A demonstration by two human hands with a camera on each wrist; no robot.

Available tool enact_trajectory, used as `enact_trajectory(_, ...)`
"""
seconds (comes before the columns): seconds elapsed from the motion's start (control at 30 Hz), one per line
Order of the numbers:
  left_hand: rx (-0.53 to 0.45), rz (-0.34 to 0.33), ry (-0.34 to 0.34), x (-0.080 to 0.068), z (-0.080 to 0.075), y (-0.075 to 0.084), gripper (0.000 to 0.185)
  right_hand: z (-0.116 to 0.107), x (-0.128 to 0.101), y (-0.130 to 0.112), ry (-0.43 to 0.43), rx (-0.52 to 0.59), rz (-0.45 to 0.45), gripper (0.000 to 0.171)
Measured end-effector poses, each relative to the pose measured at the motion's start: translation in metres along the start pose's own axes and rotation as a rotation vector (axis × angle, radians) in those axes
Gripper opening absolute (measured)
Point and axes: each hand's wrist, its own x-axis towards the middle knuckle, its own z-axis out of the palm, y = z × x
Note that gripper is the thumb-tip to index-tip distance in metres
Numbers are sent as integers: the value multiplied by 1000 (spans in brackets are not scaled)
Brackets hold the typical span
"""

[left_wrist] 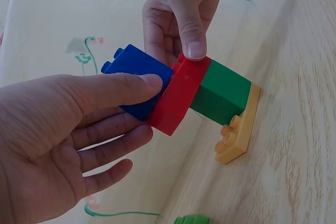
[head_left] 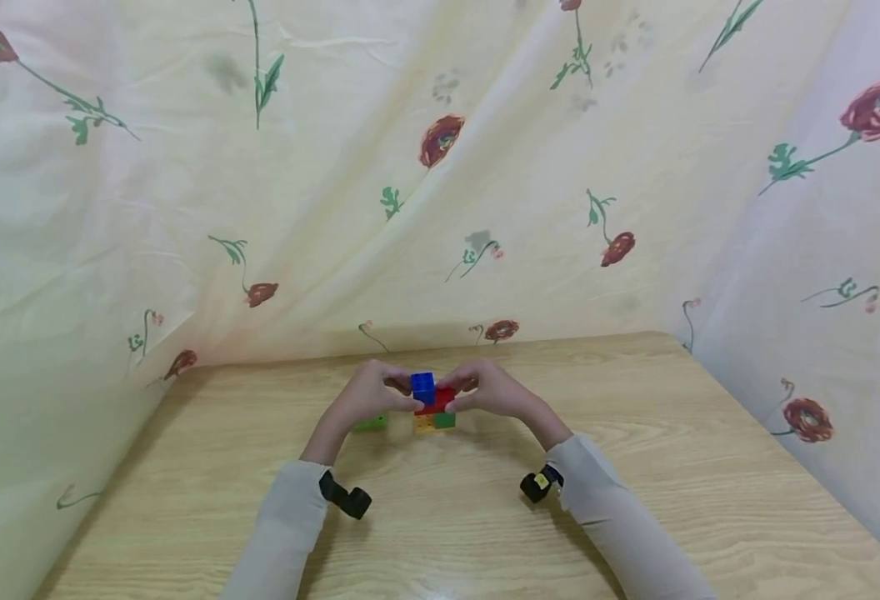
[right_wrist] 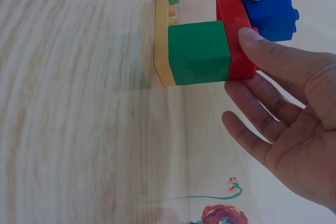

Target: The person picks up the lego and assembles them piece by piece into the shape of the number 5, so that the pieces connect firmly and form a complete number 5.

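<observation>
A stack of toy building blocks stands on the table: a yellow flat block (left_wrist: 242, 135) at the bottom, a green block (right_wrist: 199, 53) on one end of it, a red block (left_wrist: 181, 93) above that, and a blue block (head_left: 422, 387) on the red one's left end. My left hand (head_left: 371, 392) pinches the blue block between thumb and fingers. With thumb and fingers my right hand (head_left: 489, 390) grips the red block at its right end. Studs on the yellow block show beside the green one.
A light green block (head_left: 370, 423) lies on the wooden table (head_left: 440, 517) just left of the stack, partly behind the left hand. Flowered cloth (head_left: 335, 208) hangs behind the table and along its sides.
</observation>
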Motion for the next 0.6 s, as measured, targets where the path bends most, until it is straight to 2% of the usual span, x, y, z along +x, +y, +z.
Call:
enact_trajectory(0.3,11,54,-11,3,0,-6,33,0,1,1,1,-8,18,33)
enact_trajectory(0.6,0,32,-9,2,0,-5,34,0,2,2,0,-6,12,33)
